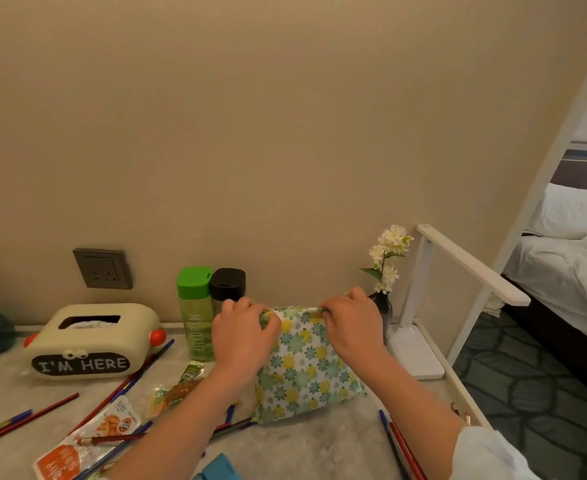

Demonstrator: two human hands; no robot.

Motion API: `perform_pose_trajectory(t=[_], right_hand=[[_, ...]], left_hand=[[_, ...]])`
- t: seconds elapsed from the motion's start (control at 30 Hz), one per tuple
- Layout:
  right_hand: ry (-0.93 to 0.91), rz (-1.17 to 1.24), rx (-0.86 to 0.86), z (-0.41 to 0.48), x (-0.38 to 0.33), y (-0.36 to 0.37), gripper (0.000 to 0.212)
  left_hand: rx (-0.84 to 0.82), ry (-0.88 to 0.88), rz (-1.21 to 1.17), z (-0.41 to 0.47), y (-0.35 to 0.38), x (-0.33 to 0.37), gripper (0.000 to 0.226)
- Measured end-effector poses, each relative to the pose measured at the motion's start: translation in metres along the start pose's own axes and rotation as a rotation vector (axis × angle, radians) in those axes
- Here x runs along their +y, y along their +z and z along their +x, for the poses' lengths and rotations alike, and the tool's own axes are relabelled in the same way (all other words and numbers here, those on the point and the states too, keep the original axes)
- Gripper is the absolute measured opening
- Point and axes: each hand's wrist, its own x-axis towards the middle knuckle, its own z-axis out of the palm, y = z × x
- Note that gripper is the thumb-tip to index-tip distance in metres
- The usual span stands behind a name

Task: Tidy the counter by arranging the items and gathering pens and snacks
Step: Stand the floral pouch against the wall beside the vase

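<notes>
The left forearm (181, 417) and right forearm (413, 393) are bare; a pale whitish sleeve (489, 455) begins near the right elbow.

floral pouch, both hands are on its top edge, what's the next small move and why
Probably pull the top edge of the floral pouch apart to open it: the left hand and right hand both pinch that edge, while pens and snack packets lie loose on the counter, not yet gathered.

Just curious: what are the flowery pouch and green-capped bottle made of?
The flowery pouch looks like soft printed cloth, matte: it creases where the left hand and right hand pinch its top edge. The green-capped bottle seems see-through tinted plastic, though glass is possible.
</notes>
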Motion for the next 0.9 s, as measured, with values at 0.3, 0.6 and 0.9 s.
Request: perform_pose_trajectory(t=[0.3, 0.6, 0.9], right_hand=[[0.117, 0.230, -0.033, 0.036, 0.000, -0.012, 0.024], [0.135, 0.280, 0.062, 0.065, 0.011, -0.009, 0.025], [0.189, 0.249, 0.064, 0.069, 0.024, 0.012, 0.025]], left_hand=[[-0.082, -0.110, -0.199, 0.046, -0.002, 0.014, 0.027], [-0.087, -0.086, -0.302, 0.085, 0.010, 0.029, 0.027], [-0.104, -0.050, -0.272, 0.095, 0.036, 0.031, 0.024]])
